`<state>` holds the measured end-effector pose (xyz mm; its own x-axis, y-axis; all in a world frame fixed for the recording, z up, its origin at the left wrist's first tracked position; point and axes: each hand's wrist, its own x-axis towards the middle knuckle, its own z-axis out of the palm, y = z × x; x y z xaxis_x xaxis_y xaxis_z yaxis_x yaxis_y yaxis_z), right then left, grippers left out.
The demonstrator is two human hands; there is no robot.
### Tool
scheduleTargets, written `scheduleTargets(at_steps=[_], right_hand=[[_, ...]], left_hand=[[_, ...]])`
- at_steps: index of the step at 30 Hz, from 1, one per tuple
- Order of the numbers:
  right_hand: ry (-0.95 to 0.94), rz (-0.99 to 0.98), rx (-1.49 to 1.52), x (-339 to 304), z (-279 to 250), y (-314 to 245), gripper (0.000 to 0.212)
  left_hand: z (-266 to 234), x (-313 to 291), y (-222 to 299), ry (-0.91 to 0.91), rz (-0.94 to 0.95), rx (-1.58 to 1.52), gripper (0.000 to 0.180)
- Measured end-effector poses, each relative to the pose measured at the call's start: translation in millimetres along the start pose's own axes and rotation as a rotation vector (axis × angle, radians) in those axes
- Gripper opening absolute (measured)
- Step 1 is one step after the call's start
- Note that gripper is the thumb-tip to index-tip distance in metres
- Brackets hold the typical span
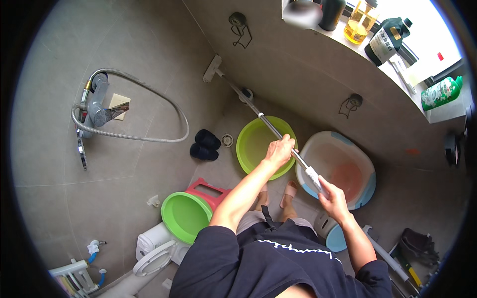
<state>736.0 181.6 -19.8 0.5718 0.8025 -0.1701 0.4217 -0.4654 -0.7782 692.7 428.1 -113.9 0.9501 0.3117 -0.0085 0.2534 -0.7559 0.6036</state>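
A long-handled scrubber (252, 105) with a metal pole and a flat pale head (212, 68) slants from my body up to the far left. Its head rests against the grey tiles near the wall corner. My left hand (280, 151) is closed round the middle of the pole, above a lime-green basin (252, 149). Farther down, my right hand (334, 202) grips the white handle end (314, 178). A big white and blue tub (365, 184) with a little reddish-looking water stands under that side.
Left of me, a green basin (186, 216) sits by a red stool (204, 190) and the toilet (154, 256). Dark slippers (205, 145) lie near a floor drain (227, 140). A shower hose (169, 102) loops off the left wall. Bottles (387, 42) line the window ledge.
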Motion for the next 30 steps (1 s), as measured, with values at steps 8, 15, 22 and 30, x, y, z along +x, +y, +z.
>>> scheduleTargets(at_steps=[8,15,22,30], right_hand=[[0.064,-0.054,-0.077,-43.9,3.3,24.0,0.052],[0.15,-0.063,-0.077,-45.7,-7.3,58.1,0.053],[0.068,0.083,0.046,-38.3,10.1,77.7,0.05],[0.013,0.141,0.095,-38.4,28.2,99.6,0.051]], left_hand=[[5.5,-25.1,29.9,0.061,0.104,0.075,0.009],[2.3,-11.0,56.2,0.098,0.165,0.163,0.01],[17.5,-11.9,41.8,0.007,0.037,0.16,0.009],[26.0,-13.7,37.8,-0.07,-0.074,0.123,0.011]])
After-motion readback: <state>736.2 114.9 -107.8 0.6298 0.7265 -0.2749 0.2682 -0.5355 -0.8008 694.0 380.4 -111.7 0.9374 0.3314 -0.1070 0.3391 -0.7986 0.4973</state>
